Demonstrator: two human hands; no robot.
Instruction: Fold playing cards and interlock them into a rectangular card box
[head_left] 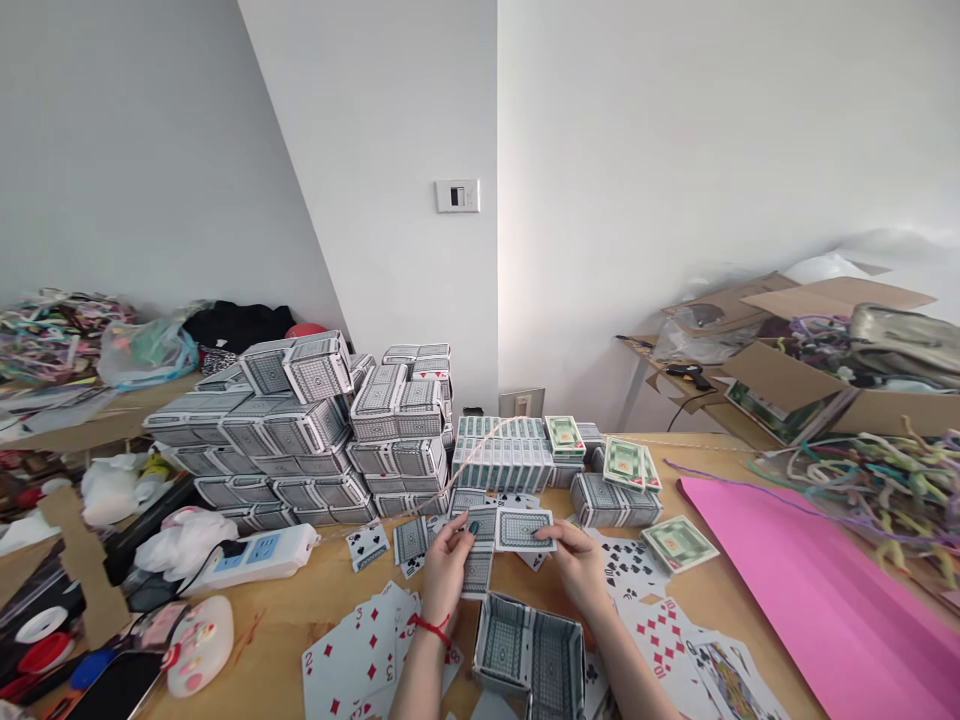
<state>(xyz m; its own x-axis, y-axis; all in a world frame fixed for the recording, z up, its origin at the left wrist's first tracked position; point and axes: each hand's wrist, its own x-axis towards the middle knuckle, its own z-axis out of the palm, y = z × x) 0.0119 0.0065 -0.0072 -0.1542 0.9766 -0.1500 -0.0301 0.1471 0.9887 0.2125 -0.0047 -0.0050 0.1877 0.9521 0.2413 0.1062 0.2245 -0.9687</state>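
My left hand pinches a few joined playing cards, their grey patterned backs facing up. In my right hand a single playing card is gripped by its right end, back up, close beside the left hand's cards. Just below both hands stands an open box built of cards, with two compartments. Face-up loose cards lie on both sides, among them red diamonds at the left and a ten of diamonds at the right.
Stacked card-made boxes fill the back left. Behind my hands sits a block of packed decks, with green card packs to its right. A pink sheet covers the right side. A white power strip lies left.
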